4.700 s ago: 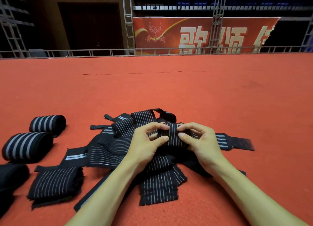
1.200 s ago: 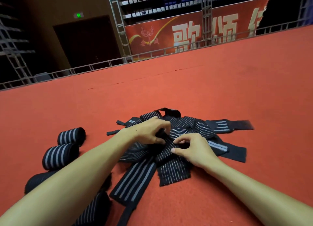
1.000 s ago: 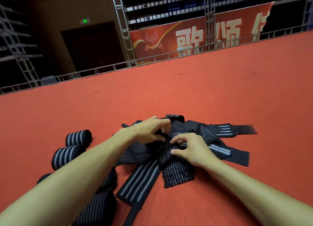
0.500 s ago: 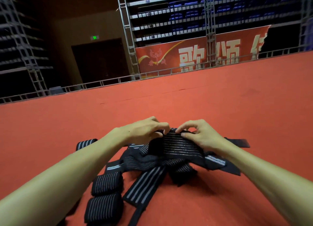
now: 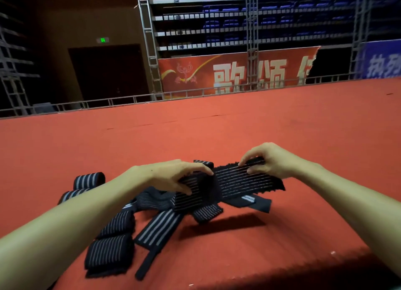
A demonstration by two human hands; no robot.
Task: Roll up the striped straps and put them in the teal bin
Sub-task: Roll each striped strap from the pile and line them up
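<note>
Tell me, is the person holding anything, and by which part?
One strap, held above the pile. The left hand grips it near the middle, where it folds down; the right hand pinches its top edge near the right end.

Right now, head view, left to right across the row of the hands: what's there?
rolled strap → left hand → stretched strap held between both hands → right hand

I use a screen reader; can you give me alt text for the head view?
The left hand and right hand hold a striped strap spread between them above a pile of loose straps on red carpet. Rolled straps lie at the left.
</note>
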